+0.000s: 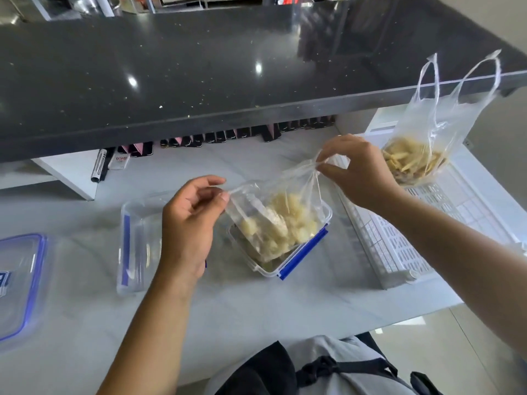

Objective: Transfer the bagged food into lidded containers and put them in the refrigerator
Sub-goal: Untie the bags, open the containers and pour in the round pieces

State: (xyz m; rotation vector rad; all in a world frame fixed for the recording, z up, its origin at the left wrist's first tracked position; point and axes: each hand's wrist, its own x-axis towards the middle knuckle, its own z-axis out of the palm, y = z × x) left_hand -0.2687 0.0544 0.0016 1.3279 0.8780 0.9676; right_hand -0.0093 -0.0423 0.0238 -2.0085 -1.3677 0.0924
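A clear plastic bag (273,215) of pale yellow food chunks rests inside an open clear container (288,263) with blue clips at the middle of the white table. My left hand (191,223) pinches the bag's left corner. My right hand (356,169) pinches its upper right corner and holds it up. A second clear bag (422,155) with handle loops holds yellow strips and stands in a white slotted basket (399,246) at the right. A clear lid (137,243) with blue clips lies left of my left hand.
Another blue-rimmed lid or container (20,283) lies at the far left edge. A raised black speckled counter (199,67) overhangs the back of the table. Small dark items (242,135) and a pen (99,166) lie beneath it. The table's front edge is near my lap.
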